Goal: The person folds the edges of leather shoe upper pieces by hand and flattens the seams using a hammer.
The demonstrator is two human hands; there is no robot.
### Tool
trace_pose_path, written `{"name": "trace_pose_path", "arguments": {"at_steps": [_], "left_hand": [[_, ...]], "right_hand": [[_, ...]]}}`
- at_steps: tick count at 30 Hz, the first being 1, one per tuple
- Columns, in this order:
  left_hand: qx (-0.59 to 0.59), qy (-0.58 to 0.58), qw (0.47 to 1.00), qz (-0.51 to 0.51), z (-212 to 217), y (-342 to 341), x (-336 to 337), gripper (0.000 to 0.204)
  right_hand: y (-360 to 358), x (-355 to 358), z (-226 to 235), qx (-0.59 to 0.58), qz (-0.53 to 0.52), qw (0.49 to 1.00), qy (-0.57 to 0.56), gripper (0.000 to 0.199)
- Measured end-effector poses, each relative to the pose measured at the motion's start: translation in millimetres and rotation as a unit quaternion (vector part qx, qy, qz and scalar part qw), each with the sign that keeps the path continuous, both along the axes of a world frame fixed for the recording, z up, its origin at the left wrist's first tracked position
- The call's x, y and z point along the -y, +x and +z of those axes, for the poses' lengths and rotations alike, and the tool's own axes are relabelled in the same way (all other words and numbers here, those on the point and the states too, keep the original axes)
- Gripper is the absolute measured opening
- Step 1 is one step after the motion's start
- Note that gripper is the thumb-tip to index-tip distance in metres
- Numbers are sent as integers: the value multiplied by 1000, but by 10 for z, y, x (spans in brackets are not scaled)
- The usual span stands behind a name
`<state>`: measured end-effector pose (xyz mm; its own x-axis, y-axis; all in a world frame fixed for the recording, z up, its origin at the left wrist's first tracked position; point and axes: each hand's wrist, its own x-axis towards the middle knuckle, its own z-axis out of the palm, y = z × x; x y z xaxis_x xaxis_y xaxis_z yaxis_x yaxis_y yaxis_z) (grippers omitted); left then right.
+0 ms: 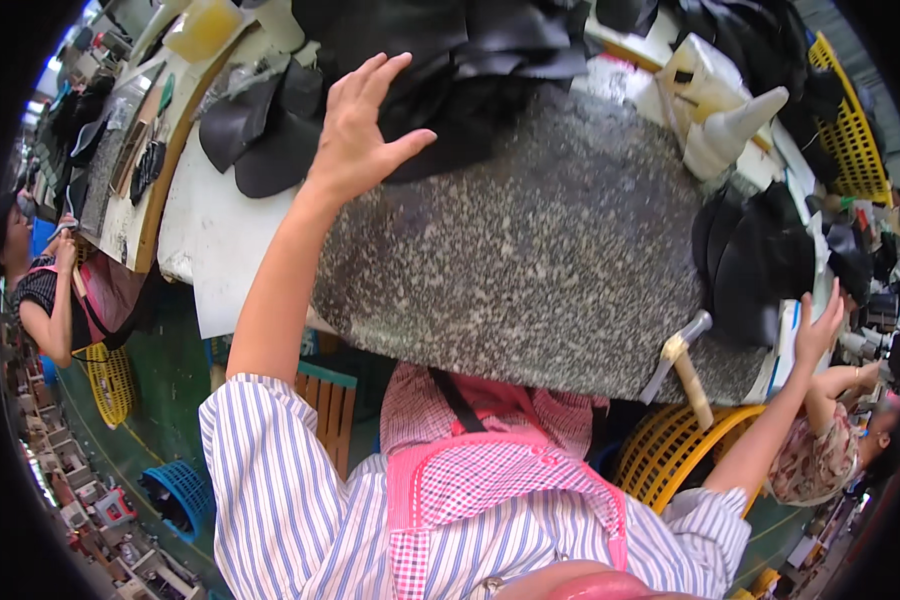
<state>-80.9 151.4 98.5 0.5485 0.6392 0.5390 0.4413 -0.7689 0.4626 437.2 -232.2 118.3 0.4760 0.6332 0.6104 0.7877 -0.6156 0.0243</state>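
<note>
My left hand [365, 140] is raised over the far left of the speckled stone slab [510, 250], fingers stretched, thumb apart, with nothing in it. Black leather-like cut pieces [270, 140] lie in front of it and beside it. At the slab's right edge my right hand [820, 325] has its fingers extended beside a pile of black pieces [755, 250], close to a white strip; whether it touches them I cannot tell. A hammer [685, 370] with a wooden handle rests on the slab's near right edge, its handle overhanging.
A cut-open plastic container [705, 75] and a whitish nozzle bottle [735, 130] stand at the far right. Yellow baskets [660, 465] [850, 130] are below and beyond the table's right side. Another person [65, 290] works at the left, one more [820, 440] at the right.
</note>
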Motion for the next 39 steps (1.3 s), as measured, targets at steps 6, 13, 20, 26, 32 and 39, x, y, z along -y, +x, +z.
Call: {"name": "trace_pose_path", "arguments": {"at_steps": [6, 13, 20, 26, 32, 39], "left_hand": [[-118, 111, 977, 137, -344, 720, -273, 96], [239, -24, 966, 93, 81, 599, -522, 19], [19, 267, 963, 16, 270, 323, 593, 21], [-85, 84, 980, -161, -181, 297, 1302, 54], [151, 102, 980, 79, 131, 265, -167, 53], [-182, -128, 971, 87, 8, 352, -924, 108]], "right_hand": [[-1754, -1045, -92, -109, 185, 976, 45, 46], [-2409, -1615, -203, -237, 356, 904, 25, 45], [-2442, -2042, -555, -328, 382, 864, -28, 52], [-2372, -2614, -761, -752, 366, 532, 132, 76], [-2698, -2738, -702, -669, 413, 612, 84, 74], [-3009, -2516, -761, -428, 464, 775, -19, 64]]}}
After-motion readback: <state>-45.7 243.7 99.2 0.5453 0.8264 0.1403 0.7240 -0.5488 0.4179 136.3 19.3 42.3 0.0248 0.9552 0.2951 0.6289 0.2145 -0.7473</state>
